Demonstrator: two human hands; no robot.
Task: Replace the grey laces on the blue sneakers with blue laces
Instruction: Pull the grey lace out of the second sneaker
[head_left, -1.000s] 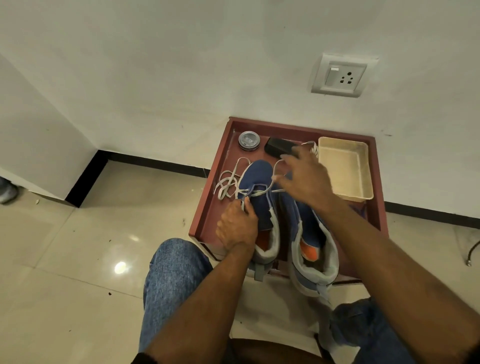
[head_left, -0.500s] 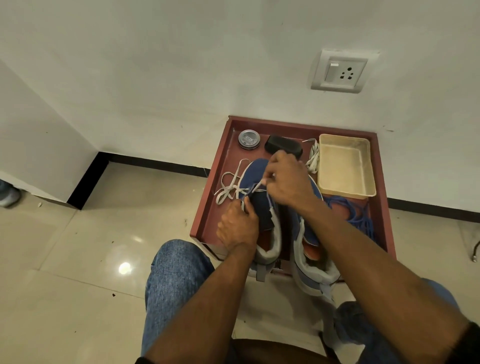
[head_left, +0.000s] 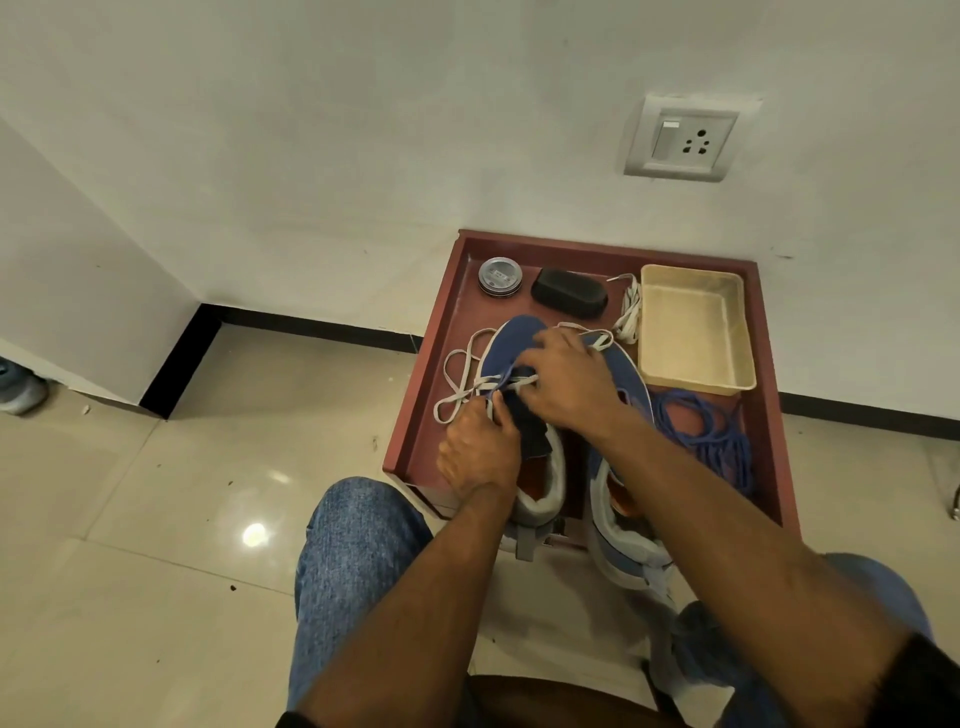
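Two blue sneakers stand side by side on a red-brown tray table (head_left: 447, 332), toes toward the wall. On the left sneaker (head_left: 511, 340) a grey lace (head_left: 460, 384) is partly pulled out and loops over the tray to its left. My left hand (head_left: 480, 452) grips that sneaker's left side by the eyelets. My right hand (head_left: 569, 382) pinches the grey lace over the tongue. The right sneaker (head_left: 628, 551) is mostly hidden under my right forearm. A heap of blue laces (head_left: 706, 436) lies to its right. A loose pale lace (head_left: 628, 309) lies bundled near the back.
At the back of the tray sit a round metal tin (head_left: 500, 277), a black oblong case (head_left: 570, 300) and an empty cream plastic tray (head_left: 693, 332). A wall socket (head_left: 680, 137) is above. My jeans-clad knees are below the tray; tiled floor to the left.
My right hand has come back from the tray's rear toward the left sneaker's laces and now pinches the grey lace there. My left hand has stayed on the sneaker.
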